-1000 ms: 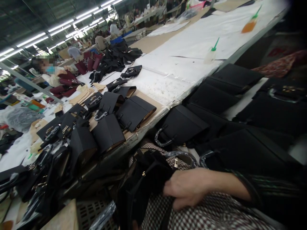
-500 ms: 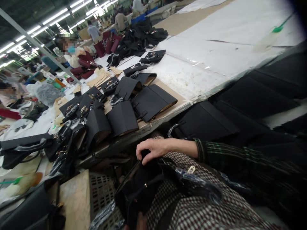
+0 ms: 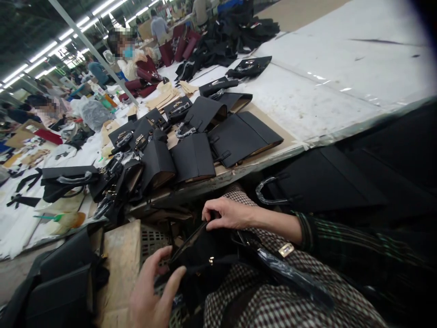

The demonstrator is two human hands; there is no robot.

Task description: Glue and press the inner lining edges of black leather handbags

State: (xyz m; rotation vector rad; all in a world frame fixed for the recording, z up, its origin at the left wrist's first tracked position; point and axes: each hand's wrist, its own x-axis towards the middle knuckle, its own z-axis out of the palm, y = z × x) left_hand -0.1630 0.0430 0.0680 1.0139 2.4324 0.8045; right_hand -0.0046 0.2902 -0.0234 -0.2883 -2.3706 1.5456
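A black bag (image 3: pixel 201 255) with small gold fittings lies on my lap, over checkered cloth. My right hand (image 3: pixel 228 214) pinches the bag's upper edge between thumb and fingers. At the bag's left side, my left hand (image 3: pixel 155 287) has its thumb and fingers spread apart, with nothing between them. A plastic-wrapped handle (image 3: pixel 290 273) stretches from the bag toward the lower right. Near it a gold metal plate (image 3: pixel 286 249) shows. The bag's lower part is dark and hard to make out.
Several black bags (image 3: pixel 193 157) crowd the edge of the white-covered table (image 3: pixel 307 105). A plastic crate (image 3: pixel 153 239) and a brown board (image 3: pixel 121 269) stand at the left. More black bags (image 3: pixel 321 177) lie at the right. Beyond the table sits a masked person (image 3: pixel 128 59).
My left hand has come up from below into view, spread open beside the bag. My right hand still grips the bag's edge. The view has shifted, moving the table scene rightward.
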